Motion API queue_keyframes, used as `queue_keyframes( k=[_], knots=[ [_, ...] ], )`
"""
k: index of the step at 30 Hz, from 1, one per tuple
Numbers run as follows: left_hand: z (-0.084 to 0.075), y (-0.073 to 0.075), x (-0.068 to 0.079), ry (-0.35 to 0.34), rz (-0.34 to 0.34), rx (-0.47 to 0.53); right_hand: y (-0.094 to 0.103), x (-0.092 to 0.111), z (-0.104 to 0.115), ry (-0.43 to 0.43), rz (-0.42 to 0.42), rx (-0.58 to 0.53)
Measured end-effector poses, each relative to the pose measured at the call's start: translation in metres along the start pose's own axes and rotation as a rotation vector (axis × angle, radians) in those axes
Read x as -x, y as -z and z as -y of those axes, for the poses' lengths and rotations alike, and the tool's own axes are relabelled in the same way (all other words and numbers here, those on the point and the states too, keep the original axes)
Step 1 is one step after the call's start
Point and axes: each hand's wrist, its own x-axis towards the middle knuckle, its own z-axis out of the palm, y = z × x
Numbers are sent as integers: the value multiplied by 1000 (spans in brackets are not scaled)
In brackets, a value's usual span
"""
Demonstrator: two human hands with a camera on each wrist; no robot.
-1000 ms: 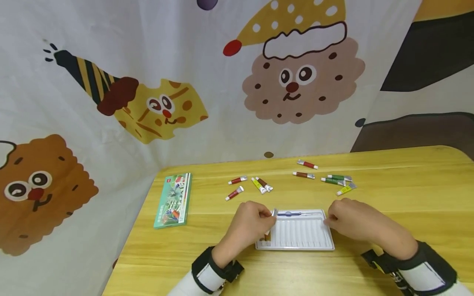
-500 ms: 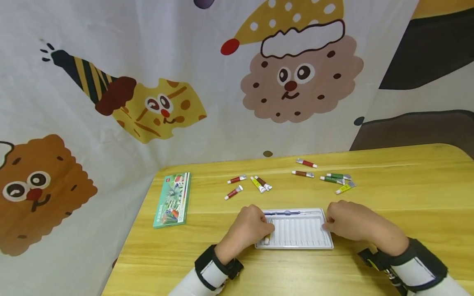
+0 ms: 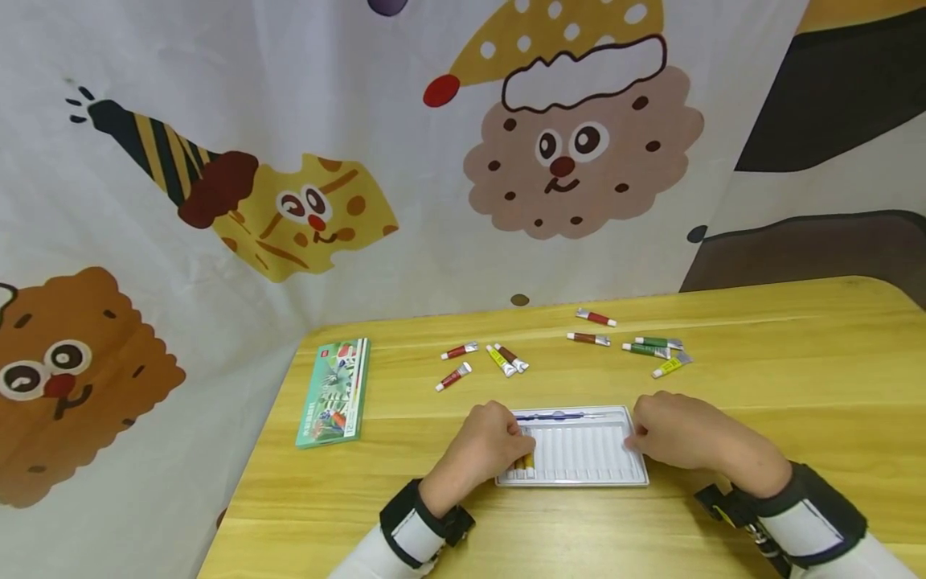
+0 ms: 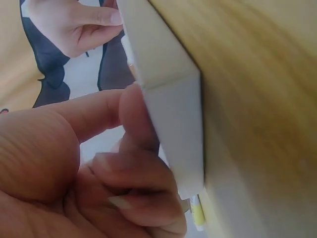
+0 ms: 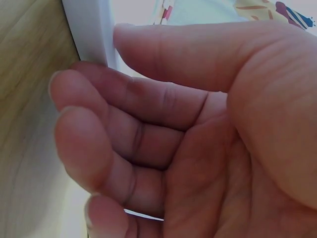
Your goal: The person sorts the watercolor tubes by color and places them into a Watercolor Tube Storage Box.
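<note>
A white plastic paint tray (image 3: 593,454) with narrow slots lies on the table between my hands. At its left end, my left hand (image 3: 488,442) has thumb and fingertips curled down on a yellow-brown paint tube (image 3: 530,463) in a slot, hiding the tube's upper part. Tubes with white caps sit side by side there. My right hand (image 3: 683,434) pinches the tray's right rim; in the right wrist view the thumb lies over the white tray edge (image 5: 91,32) and a finger is against its outer side. A thin blue paintbrush (image 3: 557,416) rests in the tray's top groove.
Behind the tray, red, yellow and brown paint tubes (image 3: 501,360) lie loose. Farther right are more loose tubes, including green ones (image 3: 646,351). A flat green paint box (image 3: 333,394) lies at the table's left. A cartoon-printed cloth (image 3: 434,265) hangs behind the table.
My left hand has lowered a paint tube into the tray's left end; its silver end no longer shows above the fingers. My right hand stays at the right rim.
</note>
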Motion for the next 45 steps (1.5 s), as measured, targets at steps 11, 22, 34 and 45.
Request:
queue_keyframes(
  k=[11, 22, 34, 45],
  knots=[
    [-2, 4, 6, -87, 51, -81, 0, 0, -1, -13, 0, 5],
    [0, 3, 5, -51, 31, -44, 2, 0, 2, -7, 8, -2],
    [3, 1, 1, -34, 22, -53, -1, -1, 0, -10, 6, -10],
    [1, 1, 0, -4, 23, -60, 0, -1, 0, -9, 4, -16]
  ],
)
